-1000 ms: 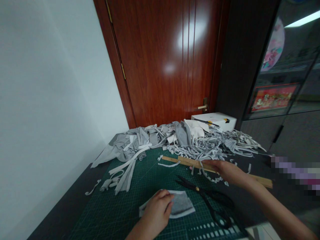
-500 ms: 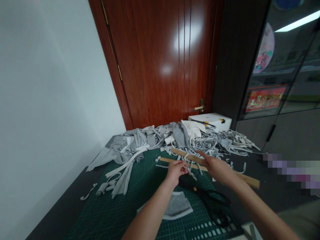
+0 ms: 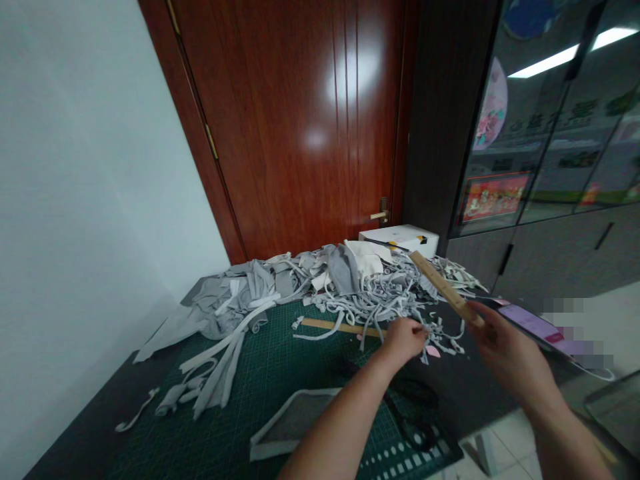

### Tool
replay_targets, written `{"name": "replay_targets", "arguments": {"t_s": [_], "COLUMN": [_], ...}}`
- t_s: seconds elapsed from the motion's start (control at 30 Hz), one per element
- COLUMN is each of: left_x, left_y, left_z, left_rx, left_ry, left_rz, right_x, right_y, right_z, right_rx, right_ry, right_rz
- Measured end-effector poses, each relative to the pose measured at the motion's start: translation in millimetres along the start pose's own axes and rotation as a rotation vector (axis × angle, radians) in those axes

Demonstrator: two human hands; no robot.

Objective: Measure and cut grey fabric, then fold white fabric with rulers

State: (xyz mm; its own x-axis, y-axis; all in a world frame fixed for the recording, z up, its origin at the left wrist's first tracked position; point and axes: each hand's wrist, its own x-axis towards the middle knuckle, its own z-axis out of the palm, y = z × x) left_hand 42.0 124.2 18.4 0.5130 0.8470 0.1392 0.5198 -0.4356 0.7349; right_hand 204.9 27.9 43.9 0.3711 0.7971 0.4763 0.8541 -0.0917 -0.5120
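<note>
My right hand (image 3: 513, 353) is closed around a flat wooden ruler (image 3: 445, 288), raised off the table and tilted up to the left. To its left, my left hand (image 3: 406, 337) has its fingers curled together at thin grey-white fabric scraps (image 3: 425, 355), which it seems to pinch; the fingertips are partly hidden. A second wooden strip (image 3: 345, 327) lies flat on the green cutting mat (image 3: 200, 447) among fabric strips. Beneath my left forearm are black scissors (image 3: 413, 407), dark and partly covered. A grey fabric piece with a pale edge (image 3: 290, 423) is left of that forearm.
A heap of grey and white fabric strips (image 3: 385, 293) runs along the table's back, with larger grey cloth (image 3: 230, 293) at left. Behind stand a white box (image 3: 415, 240) and a brown door (image 3: 285, 133). A phone (image 3: 533, 325) is beyond my right hand.
My right hand has lifted the ruler from the mat area and moved right. My left hand has shifted right with its fingers still closed. The camera view has turned slightly right.
</note>
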Motion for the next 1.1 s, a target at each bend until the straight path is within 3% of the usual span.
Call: {"name": "replay_targets", "arguments": {"t_s": [0.1, 0.17, 0.23, 0.33, 0.47, 0.57, 0.63, 0.73, 0.9, 1.1], "left_x": [-3, -10, -22, -52, -124, -185, -216, -244, -269, -298], "left_y": [14, 16, 14, 8, -12, -37, -54, -75, -100, -132], "left_z": [13.5, 5.2, -15.6, -62.7, -125.0, -144.5, -140.7, -119.2, -85.3, -67.5], "left_rx": [0.119, 0.203, 0.301, 0.410, 0.514, 0.573, 0.599, 0.601, 0.703, 0.993], "left_ry": [-0.168, -0.214, -0.218, -0.206, -0.163, -0.105, -0.099, -0.013, 0.227, 0.570], "left_rz": [0.141, 0.198, 0.202, 0.131, -0.049, -0.242, -0.349, -0.341, -0.069, 0.386], "right_x": [-8, -13, -20, -34, -61, -83, -98, -118, -137, -127], "right_y": [-3, -8, -14, -28, -59, -93, -118, -154, -189, -183], "right_z": [-1, -2, -1, 8, 29, 47, 61, 84, 112, 127], "right_rx": [0.085, 0.097, 0.100, 0.144, 0.203, 0.206, 0.191, 0.223, 0.294, 0.297], "right_ry": [0.001, -0.034, -0.094, -0.225, -0.421, -0.556, -0.646, -0.744, -0.806, -0.827], "right_rz": [-0.002, 0.023, 0.051, 0.031, -0.124, -0.243, -0.305, -0.386, -0.536, -0.555]}}
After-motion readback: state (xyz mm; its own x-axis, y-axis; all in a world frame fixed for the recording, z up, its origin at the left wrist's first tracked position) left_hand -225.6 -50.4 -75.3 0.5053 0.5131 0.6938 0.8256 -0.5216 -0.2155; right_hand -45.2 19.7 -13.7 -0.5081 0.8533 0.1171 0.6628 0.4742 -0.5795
